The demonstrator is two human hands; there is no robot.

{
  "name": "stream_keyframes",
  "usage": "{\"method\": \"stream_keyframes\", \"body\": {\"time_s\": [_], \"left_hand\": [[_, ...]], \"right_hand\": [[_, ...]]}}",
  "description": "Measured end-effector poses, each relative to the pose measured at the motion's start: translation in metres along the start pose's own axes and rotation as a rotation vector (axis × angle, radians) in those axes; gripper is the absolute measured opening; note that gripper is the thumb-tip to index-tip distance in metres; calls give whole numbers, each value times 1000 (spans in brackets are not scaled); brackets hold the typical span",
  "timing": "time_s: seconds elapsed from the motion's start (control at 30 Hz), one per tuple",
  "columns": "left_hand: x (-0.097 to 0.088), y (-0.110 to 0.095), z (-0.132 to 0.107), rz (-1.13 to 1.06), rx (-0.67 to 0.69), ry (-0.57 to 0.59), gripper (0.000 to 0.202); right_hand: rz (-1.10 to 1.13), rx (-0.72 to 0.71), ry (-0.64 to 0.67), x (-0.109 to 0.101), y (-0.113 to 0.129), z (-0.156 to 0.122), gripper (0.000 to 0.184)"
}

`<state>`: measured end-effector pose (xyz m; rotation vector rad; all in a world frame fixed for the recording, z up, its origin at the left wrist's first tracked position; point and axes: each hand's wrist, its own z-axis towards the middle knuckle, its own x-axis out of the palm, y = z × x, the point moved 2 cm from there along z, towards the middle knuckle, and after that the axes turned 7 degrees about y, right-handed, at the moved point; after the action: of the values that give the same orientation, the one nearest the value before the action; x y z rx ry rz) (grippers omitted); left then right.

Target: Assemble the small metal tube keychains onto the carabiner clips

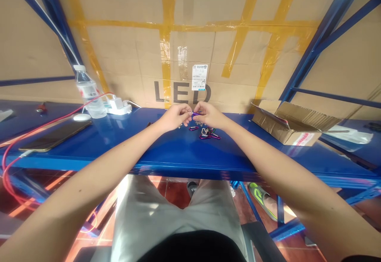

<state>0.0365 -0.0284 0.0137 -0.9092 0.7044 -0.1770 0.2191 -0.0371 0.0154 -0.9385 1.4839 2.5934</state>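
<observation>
Over the blue shelf, my left hand (177, 117) and my right hand (210, 116) come together fingertip to fingertip. Between the right thumb and fingers is a purple carabiner (195, 114), mostly covered by them. My left fingers are pinched at its left end, around something small and silvery that I cannot make out. Just below the hands lies another purple carabiner (193, 128) by itself. Right of it is a small pile of carabiners (205, 136), with little metal pieces (200, 123) behind, partly hidden by my right hand.
An open cardboard box (297, 133) stands to the right. On the left are a phone (56, 135) with a red cable, a water bottle (92, 95) and a white power strip (117, 106). A large taped cardboard panel (133, 55) rises behind the blue shelf (172, 155).
</observation>
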Motion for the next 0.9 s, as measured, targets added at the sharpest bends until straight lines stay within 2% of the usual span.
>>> {"method": "stream_keyframes", "body": {"time_s": [0.13,0.43,0.9], "left_hand": [[-1,0,0,1,8,6,9],[-1,3,-1,-9,-8,36,8],[1,4,-1,23,-59,4,8]], "right_hand": [[22,15,31,0,2,-2,21],[3,35,56,1,6,-4,17],[-9,48,82,2,11,-6,22]]}}
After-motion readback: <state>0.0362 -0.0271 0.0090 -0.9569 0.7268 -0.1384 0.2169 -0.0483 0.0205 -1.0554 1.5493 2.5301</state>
